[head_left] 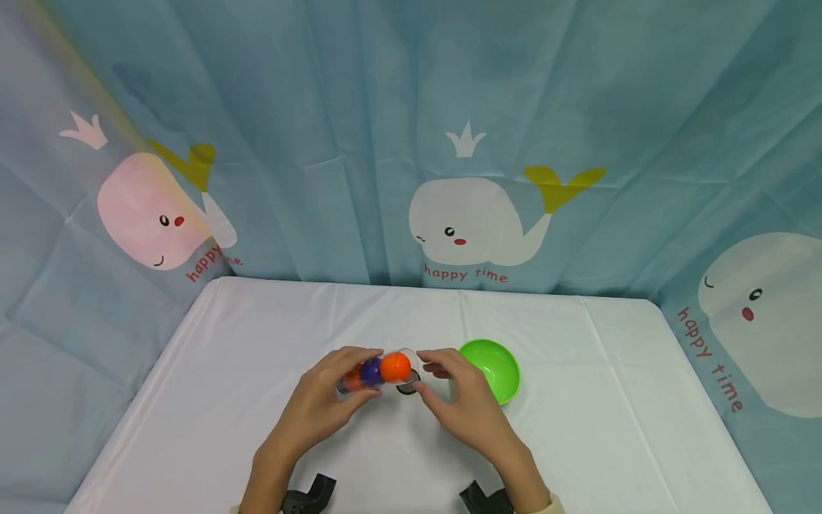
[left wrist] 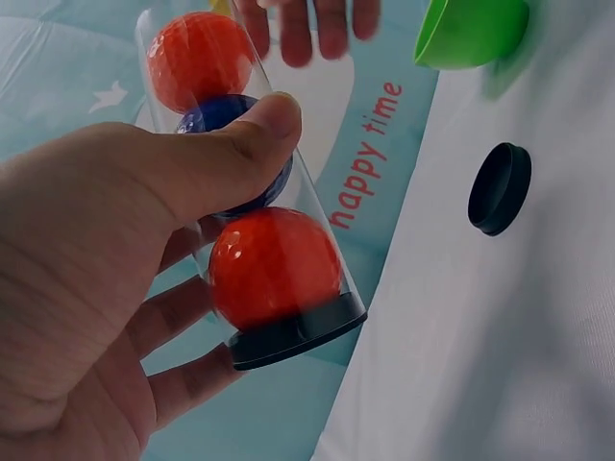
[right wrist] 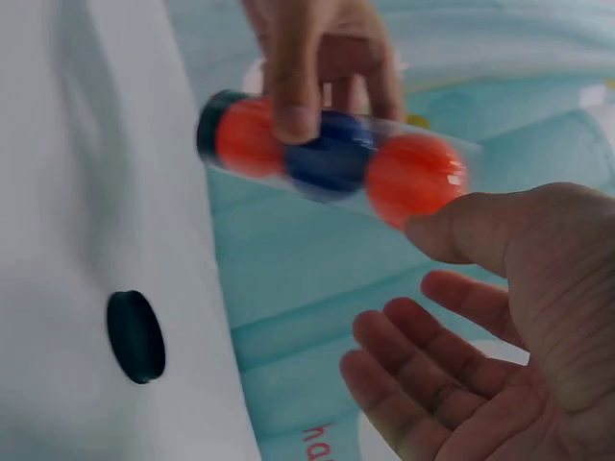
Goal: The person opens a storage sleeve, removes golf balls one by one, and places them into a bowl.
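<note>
While the left hand [head_left: 321, 403] grips it, the clear tube [left wrist: 252, 206] shows orange, blue, orange balls; right hand [head_left: 465, 403] open.

Field notes from my remote station. Both hands are bare: no gloves, rings or watch that I can see. The left hand [head_left: 321, 400] and right hand [head_left: 465, 403] each run back into a bare forearm toward the near edge. At the right wrist I make out a pale cream cuff [head_left: 546, 505], only a sliver showing. Under each forearm sits a black angular camera mount [head_left: 312, 494], matte plastic, one per wrist. Fingernails look short and unpainted in the left wrist view. Straps not visible.
</note>
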The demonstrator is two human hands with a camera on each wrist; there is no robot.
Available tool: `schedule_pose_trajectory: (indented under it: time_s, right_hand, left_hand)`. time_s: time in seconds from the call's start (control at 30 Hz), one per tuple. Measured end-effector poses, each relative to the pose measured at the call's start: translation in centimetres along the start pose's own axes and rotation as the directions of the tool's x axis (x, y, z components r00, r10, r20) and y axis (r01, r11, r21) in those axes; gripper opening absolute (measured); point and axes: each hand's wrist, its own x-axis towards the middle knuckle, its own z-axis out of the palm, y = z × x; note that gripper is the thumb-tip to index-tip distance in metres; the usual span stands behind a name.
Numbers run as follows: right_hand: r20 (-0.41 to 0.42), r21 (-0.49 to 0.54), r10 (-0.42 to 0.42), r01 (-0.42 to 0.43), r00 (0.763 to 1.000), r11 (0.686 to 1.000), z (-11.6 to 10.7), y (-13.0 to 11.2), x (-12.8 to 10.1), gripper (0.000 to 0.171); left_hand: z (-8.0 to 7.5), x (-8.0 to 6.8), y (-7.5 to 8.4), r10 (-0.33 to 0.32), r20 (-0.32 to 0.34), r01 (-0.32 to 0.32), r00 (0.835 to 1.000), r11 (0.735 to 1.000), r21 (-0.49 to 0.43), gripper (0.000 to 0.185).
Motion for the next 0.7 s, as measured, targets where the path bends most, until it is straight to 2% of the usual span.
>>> schedule_pose_trajectory:
  time_s: [0.27, 0.7]
  right_hand:
    - [-0.049, 0.148, -0.039, 0.046, 0.998, 0.988, -1.01, -0.16, -0.22, 0.038]
    - [-0.038, 0.236, -0.069, 0.076, 0.997, 0.969, -1.11, -0.27, -0.22, 0.039]
  left_hand:
    - [0.06, 0.1, 0.25, 0.018, 0.002, -0.018, 1.0, 0.999, 0.04, 0.063]
    - [-0.07, 0.15, 0.75, 0.068, -0.025, -0.065, 0.997, 0.993, 0.095, 0.063]
